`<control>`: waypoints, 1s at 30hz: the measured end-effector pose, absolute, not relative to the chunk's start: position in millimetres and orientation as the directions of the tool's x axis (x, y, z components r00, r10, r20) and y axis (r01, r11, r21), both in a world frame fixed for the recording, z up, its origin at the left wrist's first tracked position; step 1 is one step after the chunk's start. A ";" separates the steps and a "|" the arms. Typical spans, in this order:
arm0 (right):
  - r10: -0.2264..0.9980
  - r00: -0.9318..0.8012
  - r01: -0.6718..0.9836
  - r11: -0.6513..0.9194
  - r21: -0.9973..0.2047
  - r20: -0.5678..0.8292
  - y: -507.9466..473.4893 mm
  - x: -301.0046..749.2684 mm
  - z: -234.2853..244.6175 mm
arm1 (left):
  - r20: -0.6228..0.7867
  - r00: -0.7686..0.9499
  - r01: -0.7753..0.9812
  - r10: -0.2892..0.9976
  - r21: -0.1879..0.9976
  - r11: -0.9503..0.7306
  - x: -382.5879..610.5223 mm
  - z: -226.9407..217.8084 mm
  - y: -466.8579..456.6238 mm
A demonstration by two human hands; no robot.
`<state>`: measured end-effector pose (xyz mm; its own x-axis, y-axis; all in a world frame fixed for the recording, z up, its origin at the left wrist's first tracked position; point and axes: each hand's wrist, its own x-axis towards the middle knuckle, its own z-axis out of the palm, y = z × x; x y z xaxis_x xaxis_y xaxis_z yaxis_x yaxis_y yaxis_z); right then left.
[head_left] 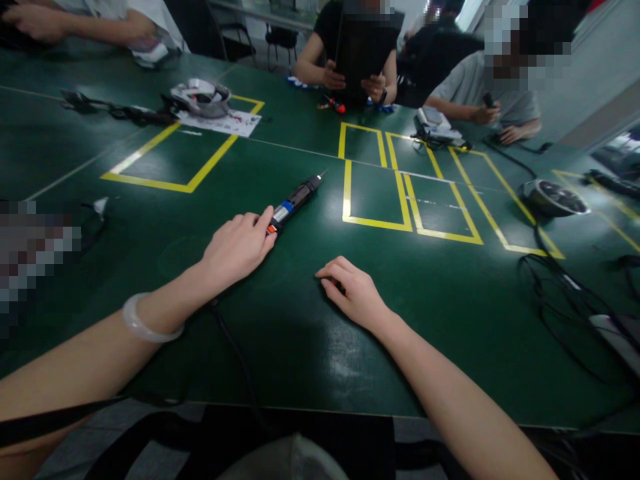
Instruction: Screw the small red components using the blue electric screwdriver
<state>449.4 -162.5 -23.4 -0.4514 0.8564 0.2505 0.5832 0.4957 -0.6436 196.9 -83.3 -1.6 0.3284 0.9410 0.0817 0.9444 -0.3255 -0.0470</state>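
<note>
My left hand (pixel 239 248) is closed around the rear part of a black electric screwdriver (pixel 295 202) with a blue and silver band and an orange end. Its thin bit points away to the upper right, just above the green tabletop (pixel 280 340). A dark cord runs from under that hand to the near table edge. My right hand (pixel 355 293) rests on the table to the right, apart from the tool. Its fingers are loosely bent with a gap between thumb and forefinger, and nothing shows in them.
Yellow tape outlines (pixel 377 223) mark the tabletop. A round device with a metal ring (pixel 200 100) lies on paper at the far left. A round fan-like part (pixel 555 198) and black cables (pixel 565 300) lie at right. Across the table, a person holds a dark panel (pixel 367 57).
</note>
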 end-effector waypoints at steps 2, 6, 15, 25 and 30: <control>0.854 -0.454 0.582 0.499 -0.642 0.252 -162.0 449.3 -24.0 | 0.097 0.375 0.927 0.922 -0.045 -0.372 207.5 -2.7 -92.6; 0.852 -0.455 0.575 0.502 -0.646 0.257 -161.7 448.8 -24.0 | 0.130 0.452 0.892 0.883 -0.054 -0.449 229.5 -4.2 -113.0; 0.880 -0.399 0.535 0.450 -0.715 0.256 -162.3 448.8 -24.8 | 0.230 0.581 0.809 0.781 -0.060 -0.584 245.7 -10.0 -133.1; 0.908 -0.335 0.360 0.369 -0.856 0.251 -161.5 443.2 -29.0 | 0.395 0.738 0.610 0.547 -0.047 -0.791 247.5 -1.6 -133.0; 0.893 -0.361 0.408 0.409 -0.816 0.268 -164.2 441.6 -24.9 | 0.332 0.768 0.575 0.548 0.019 -0.818 245.4 -2.7 -130.9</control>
<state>441.6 -164.2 -24.9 -0.3611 0.8933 0.2676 0.4077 0.4093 -0.8163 245.4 -130.9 -2.7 0.7681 0.5478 0.3316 0.5751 -0.8178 0.0190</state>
